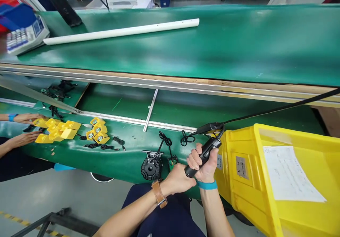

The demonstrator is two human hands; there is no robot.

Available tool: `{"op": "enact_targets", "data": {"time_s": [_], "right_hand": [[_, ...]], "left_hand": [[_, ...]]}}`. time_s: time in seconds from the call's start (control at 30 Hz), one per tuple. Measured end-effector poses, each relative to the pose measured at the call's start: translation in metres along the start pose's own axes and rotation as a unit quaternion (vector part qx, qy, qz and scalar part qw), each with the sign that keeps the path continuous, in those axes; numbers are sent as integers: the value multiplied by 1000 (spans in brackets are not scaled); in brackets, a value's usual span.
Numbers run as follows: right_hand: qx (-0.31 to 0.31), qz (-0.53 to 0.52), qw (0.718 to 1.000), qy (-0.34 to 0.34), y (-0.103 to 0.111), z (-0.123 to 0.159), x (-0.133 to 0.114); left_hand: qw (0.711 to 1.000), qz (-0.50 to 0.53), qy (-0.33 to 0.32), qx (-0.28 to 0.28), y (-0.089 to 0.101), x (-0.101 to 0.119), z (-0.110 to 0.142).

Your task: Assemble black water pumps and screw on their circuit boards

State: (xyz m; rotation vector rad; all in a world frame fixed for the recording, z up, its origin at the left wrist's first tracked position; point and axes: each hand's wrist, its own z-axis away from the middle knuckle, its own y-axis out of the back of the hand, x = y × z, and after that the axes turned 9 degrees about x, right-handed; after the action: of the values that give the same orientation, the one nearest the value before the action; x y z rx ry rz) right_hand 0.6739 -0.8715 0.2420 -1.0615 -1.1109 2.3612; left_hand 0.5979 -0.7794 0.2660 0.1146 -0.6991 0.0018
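A black electric screwdriver [204,156], its cord running up from the rear end, is tilted in front of me. My right hand [208,164], with a blue wristband, wraps round its body. At its lower end my left hand [177,178], with a brown watch strap, is closed; the bit is hidden there. Just left of my hands a round black ribbed housing [151,168] with a metal bracket lies at the bench's near edge. Beside it is a small green circuit board [172,162], partly covered by my left hand. A coiled black cable [165,138] lies behind them.
A yellow bin [240,159] with a paper sheet [290,173] stands close on the right. Several yellow housings [98,130] with cables lie left, near another person's hands [28,137]. A raised green shelf [239,49] spans the back, holding a white tube [127,30].
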Motion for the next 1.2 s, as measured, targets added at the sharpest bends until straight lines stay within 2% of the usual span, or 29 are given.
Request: {"op": "enact_targets", "data": {"time_s": [0.17,0.23,0.57,0.7,0.77,0.83,0.9,0.97,1.0,1.03,1.07,1.1,1.13,1.17,1.2], "right_hand": [[-44,-10,999,1,-15,3,4],[-47,-9,999,5,-20,4,6],[28,66,997,24,-33,4,13],[39,87,995,32,-35,3,15],[56,99,993,23,-35,2,12],[87,127,988,6,-30,-1,5],[140,190,972,0,-15,-8,-6],[222,301,927,17,12,-20,-16],[269,376,886,30,28,-28,-20],[320,464,826,33,46,-35,-22],[361,559,747,7,64,-41,-22],[375,631,679,-31,80,-46,-20],[379,678,627,-67,94,-50,-16],[376,703,597,-95,106,-51,-11],[369,717,580,-118,114,-52,-4]], "left_hand": [[996,46,34,-72,15,1,11],[995,60,24,-76,18,1,13],[996,-4,-87,5,21,-16,5],[996,2,-93,-12,24,-18,-3],[996,-1,-81,-38,27,-15,-4],[993,-32,-77,-84,33,-11,-1],[987,-63,-119,-92,42,-8,5],[983,-37,-177,-42,57,-12,12],[982,7,-190,-11,66,-17,14],[980,64,-189,14,77,-25,14],[976,116,-177,44,91,-35,13],[972,147,-161,91,106,-47,9],[966,156,-143,150,122,-61,2],[956,131,-123,230,139,-77,-7],[938,66,-96,326,156,-94,-19]]}}
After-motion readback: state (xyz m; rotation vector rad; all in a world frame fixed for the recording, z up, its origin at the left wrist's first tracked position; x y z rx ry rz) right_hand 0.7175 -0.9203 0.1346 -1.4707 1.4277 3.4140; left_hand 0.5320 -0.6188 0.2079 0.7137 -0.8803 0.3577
